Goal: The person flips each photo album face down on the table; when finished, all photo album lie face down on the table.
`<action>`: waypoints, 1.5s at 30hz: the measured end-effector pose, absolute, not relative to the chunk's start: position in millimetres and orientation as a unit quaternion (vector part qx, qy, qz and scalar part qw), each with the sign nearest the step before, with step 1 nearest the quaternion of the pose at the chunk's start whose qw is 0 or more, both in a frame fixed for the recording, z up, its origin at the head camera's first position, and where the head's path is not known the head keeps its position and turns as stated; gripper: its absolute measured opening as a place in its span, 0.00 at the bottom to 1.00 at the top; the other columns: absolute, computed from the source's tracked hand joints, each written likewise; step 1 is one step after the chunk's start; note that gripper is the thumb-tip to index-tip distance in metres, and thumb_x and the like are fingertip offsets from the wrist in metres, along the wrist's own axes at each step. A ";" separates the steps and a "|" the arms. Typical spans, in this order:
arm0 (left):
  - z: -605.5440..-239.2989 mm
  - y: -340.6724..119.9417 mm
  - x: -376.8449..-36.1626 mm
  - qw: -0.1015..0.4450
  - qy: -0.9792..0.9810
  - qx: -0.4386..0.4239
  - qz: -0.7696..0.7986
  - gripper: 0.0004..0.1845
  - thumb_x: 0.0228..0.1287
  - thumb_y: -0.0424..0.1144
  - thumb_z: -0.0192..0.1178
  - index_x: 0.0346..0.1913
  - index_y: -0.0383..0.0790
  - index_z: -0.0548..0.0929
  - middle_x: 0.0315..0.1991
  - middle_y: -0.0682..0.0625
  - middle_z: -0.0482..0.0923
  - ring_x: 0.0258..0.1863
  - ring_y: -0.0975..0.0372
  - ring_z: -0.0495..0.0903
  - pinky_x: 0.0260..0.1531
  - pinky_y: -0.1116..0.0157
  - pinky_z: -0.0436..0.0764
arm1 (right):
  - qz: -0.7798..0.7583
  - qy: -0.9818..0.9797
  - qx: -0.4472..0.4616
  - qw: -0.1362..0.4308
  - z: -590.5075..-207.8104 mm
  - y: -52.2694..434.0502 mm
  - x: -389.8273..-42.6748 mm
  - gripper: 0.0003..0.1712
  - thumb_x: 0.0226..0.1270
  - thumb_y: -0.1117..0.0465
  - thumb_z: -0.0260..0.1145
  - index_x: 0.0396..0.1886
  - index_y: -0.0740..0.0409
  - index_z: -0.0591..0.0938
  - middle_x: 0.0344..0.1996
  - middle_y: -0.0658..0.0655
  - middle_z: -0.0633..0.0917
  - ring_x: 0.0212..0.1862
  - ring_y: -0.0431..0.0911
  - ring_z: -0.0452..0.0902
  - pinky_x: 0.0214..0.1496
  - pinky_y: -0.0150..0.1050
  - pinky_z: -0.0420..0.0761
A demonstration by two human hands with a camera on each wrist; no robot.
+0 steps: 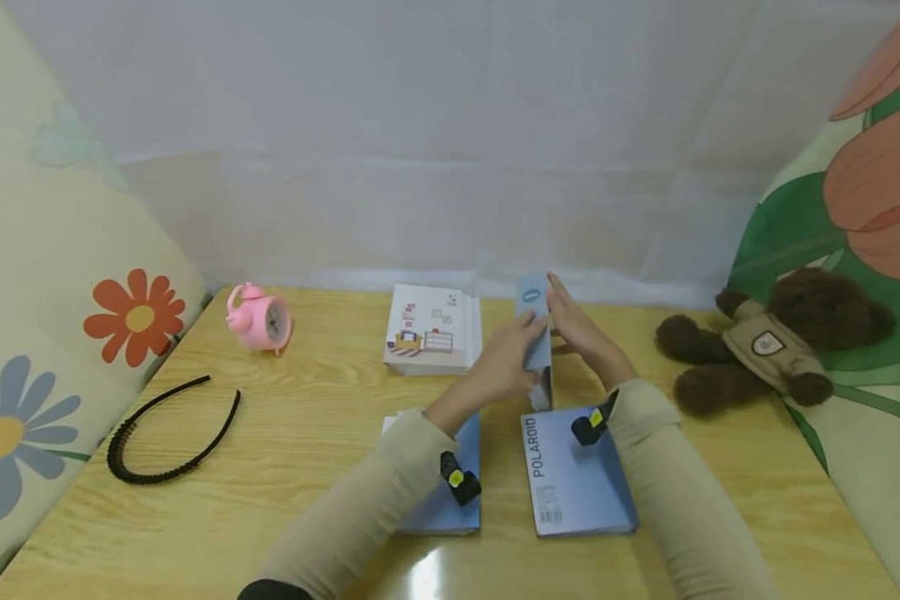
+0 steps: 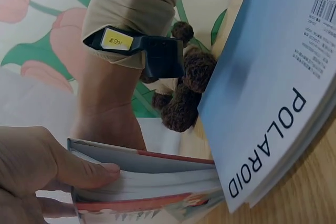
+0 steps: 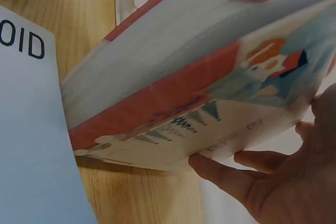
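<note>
A thin book (image 1: pixel 536 333) stands upright on the wooden table (image 1: pixel 307 417), held between both hands. My left hand (image 1: pixel 510 358) grips its left side, with the thumb (image 2: pixel 79 169) pressed on the page edge. My right hand (image 1: pixel 581 333) lies flat against its right cover, fingers straight. In the right wrist view the book (image 3: pixel 184 93) shows a red-and-white illustrated cover, and the right hand's fingers (image 3: pixel 231 174) touch its lower cover. A blue book marked POLAROID (image 1: pixel 577 483) lies flat just in front, under the right forearm.
A second blue book (image 1: pixel 450 500) lies beneath my left forearm. A white illustrated book (image 1: pixel 431 329) is behind it. A pink alarm clock (image 1: pixel 258 318) and a black headband (image 1: pixel 172 433) are on the left, and a brown teddy bear (image 1: pixel 780 342) on the right.
</note>
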State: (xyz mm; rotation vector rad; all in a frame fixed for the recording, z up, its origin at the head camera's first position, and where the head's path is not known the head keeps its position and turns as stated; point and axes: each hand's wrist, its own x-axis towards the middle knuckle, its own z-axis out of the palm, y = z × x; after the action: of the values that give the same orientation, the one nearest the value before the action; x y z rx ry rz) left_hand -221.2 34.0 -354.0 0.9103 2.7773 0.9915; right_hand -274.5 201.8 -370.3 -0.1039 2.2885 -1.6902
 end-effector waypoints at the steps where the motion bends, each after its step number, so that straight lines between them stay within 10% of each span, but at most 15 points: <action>1: -354.5 36.4 -220.8 0.031 0.900 0.299 0.315 0.46 0.53 0.27 0.70 0.76 0.36 0.60 0.77 0.36 0.51 0.72 0.42 0.58 0.69 0.49 0.63 | -0.587 0.795 -0.034 0.147 -370.1 203.6 -274.3 0.36 0.80 0.40 0.33 0.80 0.34 0.33 0.78 0.65 0.46 0.66 0.73 0.63 0.60 0.66 0.73; 11: -380.2 38.6 -221.3 0.053 0.862 0.226 0.450 0.66 0.37 0.24 0.77 0.78 0.37 0.45 0.73 0.39 0.58 0.69 0.47 0.64 0.69 0.50 0.65 | -0.577 0.804 -0.027 0.143 -371.8 205.8 -274.1 0.36 0.80 0.40 0.36 0.79 0.30 0.34 0.78 0.63 0.51 0.64 0.68 0.68 0.59 0.66 0.74; 35: -423.9 49.7 -229.0 0.112 0.802 0.232 0.538 0.70 0.39 0.24 0.78 0.80 0.55 0.42 0.72 0.43 0.65 0.66 0.48 0.69 0.67 0.50 0.67 | -0.624 0.769 0.018 0.133 -375.6 217.7 -271.7 0.35 0.80 0.40 0.36 0.79 0.27 0.35 0.80 0.58 0.45 0.71 0.67 0.56 0.65 0.66 0.67; 45: -418.3 34.9 -236.3 0.120 0.858 0.232 0.442 0.62 0.41 0.35 0.81 0.79 0.41 0.52 0.67 0.40 0.69 0.61 0.50 0.72 0.64 0.53 0.70 | -0.584 0.808 0.045 0.059 -377.2 224.6 -269.3 0.33 0.81 0.56 0.43 0.81 0.55 0.48 0.77 0.64 0.53 0.75 0.59 0.54 0.74 0.53 0.61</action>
State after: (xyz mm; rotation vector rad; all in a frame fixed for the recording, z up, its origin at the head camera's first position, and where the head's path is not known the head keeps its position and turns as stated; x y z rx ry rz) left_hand -236.3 34.9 -418.3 0.6773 2.5091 1.2910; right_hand -269.3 224.6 -377.2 0.1360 2.4488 -1.7694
